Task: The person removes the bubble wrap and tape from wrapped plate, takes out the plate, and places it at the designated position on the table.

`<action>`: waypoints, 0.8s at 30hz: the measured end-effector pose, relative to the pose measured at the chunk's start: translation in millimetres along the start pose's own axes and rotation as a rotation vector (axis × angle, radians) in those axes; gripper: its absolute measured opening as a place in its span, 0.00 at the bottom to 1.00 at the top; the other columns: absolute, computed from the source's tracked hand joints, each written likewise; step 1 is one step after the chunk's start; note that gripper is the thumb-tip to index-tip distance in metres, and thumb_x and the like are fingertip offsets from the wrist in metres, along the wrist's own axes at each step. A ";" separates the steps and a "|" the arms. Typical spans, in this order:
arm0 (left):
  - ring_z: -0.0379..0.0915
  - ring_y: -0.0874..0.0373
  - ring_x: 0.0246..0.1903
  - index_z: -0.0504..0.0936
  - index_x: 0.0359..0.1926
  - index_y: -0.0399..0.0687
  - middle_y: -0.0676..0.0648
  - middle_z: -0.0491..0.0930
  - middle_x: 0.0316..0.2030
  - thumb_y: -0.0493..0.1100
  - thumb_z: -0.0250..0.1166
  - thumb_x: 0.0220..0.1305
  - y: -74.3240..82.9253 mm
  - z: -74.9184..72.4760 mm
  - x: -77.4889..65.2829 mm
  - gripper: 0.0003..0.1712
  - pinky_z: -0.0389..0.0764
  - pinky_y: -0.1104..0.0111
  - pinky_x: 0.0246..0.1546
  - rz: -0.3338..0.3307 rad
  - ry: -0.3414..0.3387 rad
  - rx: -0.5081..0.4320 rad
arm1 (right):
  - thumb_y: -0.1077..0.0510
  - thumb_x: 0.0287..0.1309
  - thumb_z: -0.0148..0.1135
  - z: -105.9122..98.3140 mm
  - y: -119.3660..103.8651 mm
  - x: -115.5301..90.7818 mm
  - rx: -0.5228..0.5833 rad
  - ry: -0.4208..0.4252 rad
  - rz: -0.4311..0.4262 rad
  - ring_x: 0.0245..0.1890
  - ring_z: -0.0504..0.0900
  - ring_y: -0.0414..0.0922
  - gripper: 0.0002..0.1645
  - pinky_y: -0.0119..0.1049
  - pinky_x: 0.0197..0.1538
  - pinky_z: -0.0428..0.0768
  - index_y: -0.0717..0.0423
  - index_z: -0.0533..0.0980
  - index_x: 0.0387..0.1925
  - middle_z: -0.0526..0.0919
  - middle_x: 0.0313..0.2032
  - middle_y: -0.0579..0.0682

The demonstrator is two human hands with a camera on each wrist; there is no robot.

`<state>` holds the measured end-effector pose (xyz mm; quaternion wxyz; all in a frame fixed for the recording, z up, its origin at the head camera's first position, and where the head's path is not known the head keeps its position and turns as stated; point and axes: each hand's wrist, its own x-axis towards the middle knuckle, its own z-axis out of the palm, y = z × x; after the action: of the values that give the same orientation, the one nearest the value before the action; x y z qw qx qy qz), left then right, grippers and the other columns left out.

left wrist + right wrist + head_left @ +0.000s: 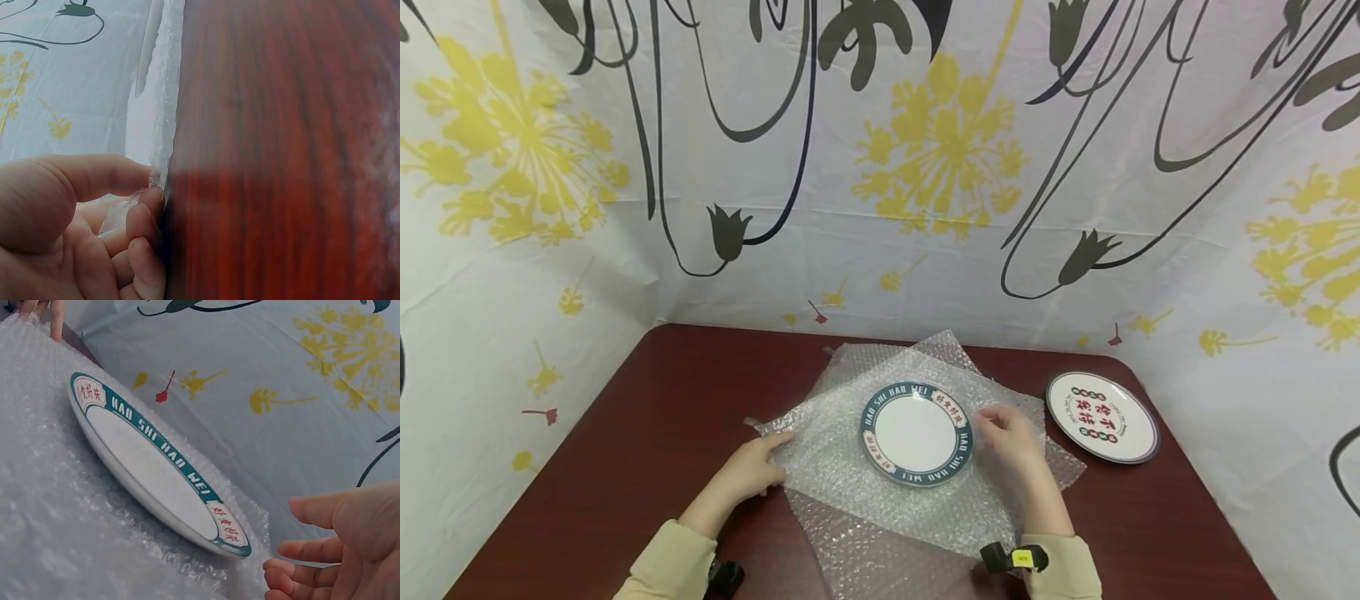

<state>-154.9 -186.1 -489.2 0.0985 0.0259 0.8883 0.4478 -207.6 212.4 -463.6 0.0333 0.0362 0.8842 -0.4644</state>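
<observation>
A round plate with a white middle and a green lettered rim (pixel 917 435) lies face up on a sheet of bubble wrap (pixel 827 471). Under that sheet spreads another piece of bubble wrap (pixel 880 558), turned at an angle. My left hand (pixel 748 473) pinches the upper sheet's left edge between thumb and forefinger, seen close up in the left wrist view. Just right of the plate is my right hand (pixel 1011 437). In the right wrist view its thumb and fingers (pixel 303 550) stand apart, with nothing between them, near the plate's rim.
A second white plate with red lettering (pixel 1103 418) lies at the right on the dark red table (pixel 700 392). Behind and beside the table hangs a white cloth (pixel 820 183) printed with flowers.
</observation>
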 end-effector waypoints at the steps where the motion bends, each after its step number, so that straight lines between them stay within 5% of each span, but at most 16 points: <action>1: 0.57 0.61 0.07 0.69 0.66 0.40 0.52 0.60 0.09 0.26 0.56 0.44 0.0 0.0 -0.2 0.42 0.63 0.70 0.12 0.002 0.000 0.000 | 0.52 0.67 0.56 1.1 1.3 0.0 0.000 -0.002 0.008 0.33 0.82 0.50 0.24 0.41 0.36 0.80 0.68 0.73 0.54 0.79 0.45 0.64; 8: 0.58 0.61 0.07 0.69 0.66 0.39 0.52 0.60 0.10 0.26 0.56 0.44 1.3 -0.6 -0.9 0.41 0.66 0.69 0.12 0.014 -0.005 0.008 | 0.50 0.66 0.56 9.0 9.0 1.7 0.096 -0.057 0.089 0.21 0.78 0.46 0.27 0.38 0.26 0.79 0.68 0.71 0.56 0.79 0.34 0.58; 24: 0.59 0.61 0.08 0.69 0.66 0.40 0.51 0.62 0.10 0.26 0.56 0.45 1.5 -0.6 -0.4 0.41 0.63 0.70 0.13 0.002 -0.003 0.014 | 0.61 0.64 0.56 14.8 21.4 6.1 0.261 -0.177 0.125 0.15 0.75 0.41 0.27 0.32 0.19 0.76 0.69 0.65 0.62 0.80 0.26 0.55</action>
<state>-154.7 -185.7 -487.6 0.0991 0.0281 0.8912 0.4417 -211.3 212.4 -490.1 0.1348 0.0540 0.8060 -0.5738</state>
